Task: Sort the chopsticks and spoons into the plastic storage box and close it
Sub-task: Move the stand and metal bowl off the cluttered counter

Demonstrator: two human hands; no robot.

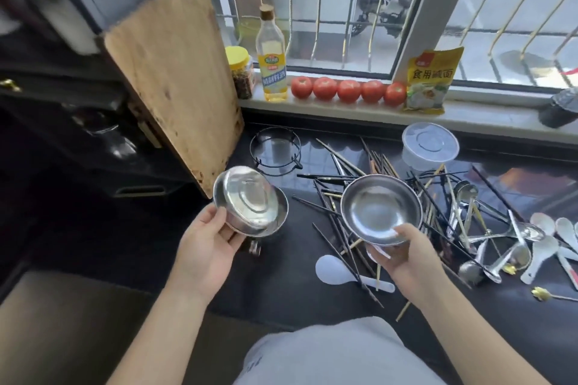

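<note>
On the counter (281,284), chopsticks (337,228) lie beneath the right hand (406,262)

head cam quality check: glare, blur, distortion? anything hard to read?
Head view: daylight from the window backlights the scene; left side falls near-black. Specular glare on both steel bowls, in the left hand and right hand. Wide-angle bending at the edges; top-left corner blurred. Dark chopsticks barely separate from the dark counter.

Pretty clearly a home kitchen.
Cutting board (170,72), cooking oil bottle (271,56), tomatoes (348,90) lined along the windowsill (484,112).
</note>
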